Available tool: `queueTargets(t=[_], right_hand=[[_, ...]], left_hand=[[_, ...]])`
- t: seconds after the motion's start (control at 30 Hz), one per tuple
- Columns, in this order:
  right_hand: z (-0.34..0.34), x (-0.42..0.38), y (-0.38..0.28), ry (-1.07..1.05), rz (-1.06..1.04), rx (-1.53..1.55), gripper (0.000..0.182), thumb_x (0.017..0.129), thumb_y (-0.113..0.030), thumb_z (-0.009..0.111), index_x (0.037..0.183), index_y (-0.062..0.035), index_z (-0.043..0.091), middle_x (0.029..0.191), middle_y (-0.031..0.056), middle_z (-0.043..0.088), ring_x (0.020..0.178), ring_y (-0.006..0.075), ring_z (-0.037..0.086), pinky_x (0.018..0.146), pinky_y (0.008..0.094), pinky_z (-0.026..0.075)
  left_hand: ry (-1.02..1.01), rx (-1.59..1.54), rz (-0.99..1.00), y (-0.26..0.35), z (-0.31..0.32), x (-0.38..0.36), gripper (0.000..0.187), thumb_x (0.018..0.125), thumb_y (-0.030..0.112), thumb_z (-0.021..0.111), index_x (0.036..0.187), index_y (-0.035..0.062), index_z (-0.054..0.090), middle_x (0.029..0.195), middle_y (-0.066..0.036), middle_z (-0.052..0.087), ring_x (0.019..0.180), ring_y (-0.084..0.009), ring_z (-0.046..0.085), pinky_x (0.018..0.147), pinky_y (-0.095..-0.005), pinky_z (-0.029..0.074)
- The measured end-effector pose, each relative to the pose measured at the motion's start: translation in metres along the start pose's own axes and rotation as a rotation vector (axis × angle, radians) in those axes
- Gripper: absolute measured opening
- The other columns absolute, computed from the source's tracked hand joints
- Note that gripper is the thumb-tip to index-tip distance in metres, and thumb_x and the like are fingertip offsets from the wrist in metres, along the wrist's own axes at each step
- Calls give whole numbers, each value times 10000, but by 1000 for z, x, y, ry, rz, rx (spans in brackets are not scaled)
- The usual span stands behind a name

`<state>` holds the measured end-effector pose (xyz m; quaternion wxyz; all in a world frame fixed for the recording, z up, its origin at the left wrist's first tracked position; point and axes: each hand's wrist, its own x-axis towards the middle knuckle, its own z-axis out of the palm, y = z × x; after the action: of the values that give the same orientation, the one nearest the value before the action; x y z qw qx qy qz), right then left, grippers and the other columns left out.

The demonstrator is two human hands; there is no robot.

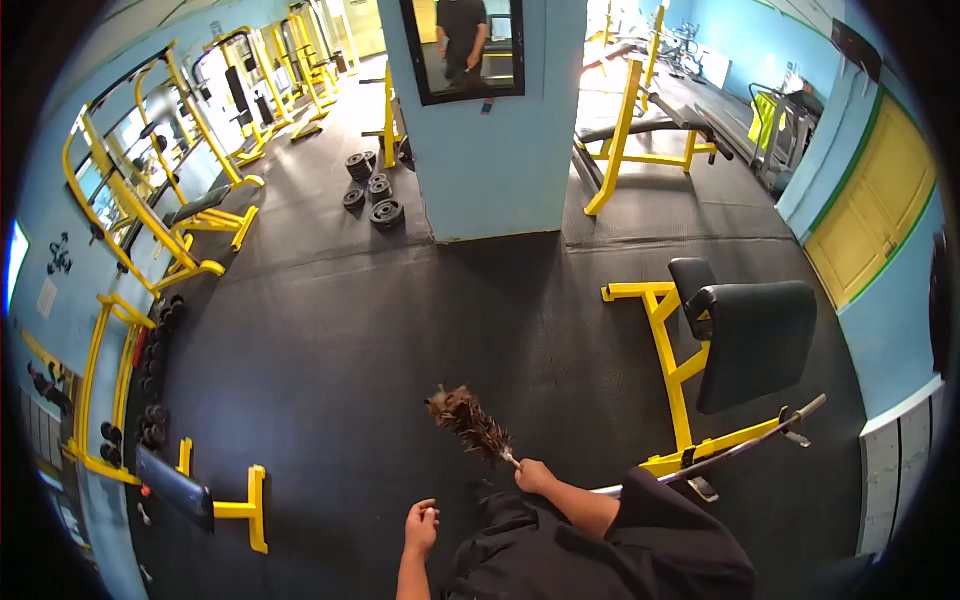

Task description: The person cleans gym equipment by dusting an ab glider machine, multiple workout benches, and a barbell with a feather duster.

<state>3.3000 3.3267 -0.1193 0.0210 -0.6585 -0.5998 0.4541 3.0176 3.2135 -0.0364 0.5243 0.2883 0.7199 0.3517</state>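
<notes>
A brown feather duster [474,424] points up and to the left above the black floor at the lower middle. My right hand [536,477] is closed around its thin handle, just below the feathers. To the left, my left hand [423,527] hangs beside my body with its fingers loosely curled; whether it holds anything is hard to make out. The two hands are apart. A metal bar [730,450] runs behind my right arm toward the yellow and black bench [760,335] on the right.
A blue pillar [495,170] with a mirror stands ahead. Weight plates [387,213] lie at its left foot. A low bench [175,487] and dumbbells [153,427] are at the left. Yellow machines line the left wall; a yellow door [872,205] is at the right.
</notes>
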Motion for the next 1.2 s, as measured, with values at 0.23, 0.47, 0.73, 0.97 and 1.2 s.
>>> queueTargets(t=[0.23,0.47,0.73,0.97,1.2], right_hand=[[-57,84,-94,126,70,101,349,895,-282,556,1102,-31,683,1092,226,679,1042,397,639,897,459,496],[-96,144,-134,297,318,229,359,925,-306,538,1109,-23,662,1113,226,667,1058,403,619,896,464,484],[-176,144,-157,547,520,410,370,883,-227,462,1197,-134,634,1197,210,643,1121,415,596,939,500,471],[-354,66,-49,924,678,41,370,912,-174,423,1215,-214,632,1064,220,677,1003,427,637,856,534,513],[-593,-70,72,736,952,-231,376,910,-162,530,1253,-244,659,1102,168,686,981,359,666,845,440,536]], left_hand=[[94,-107,-166,51,-101,110,258,1003,169,499,1249,127,565,982,-7,643,713,-91,588,563,-225,452],[-118,-109,-136,126,-111,286,253,1004,188,520,1253,155,548,980,1,644,693,-104,604,531,-231,452],[-542,183,120,283,-49,458,282,995,134,515,1272,88,538,1066,-53,625,892,-130,605,730,-284,527],[-783,315,243,395,138,532,278,1007,95,479,1277,64,538,1094,-68,607,945,-135,582,792,-277,514],[-951,400,102,414,338,529,277,1009,106,498,1279,64,537,1049,-50,621,863,-115,592,778,-275,514]])
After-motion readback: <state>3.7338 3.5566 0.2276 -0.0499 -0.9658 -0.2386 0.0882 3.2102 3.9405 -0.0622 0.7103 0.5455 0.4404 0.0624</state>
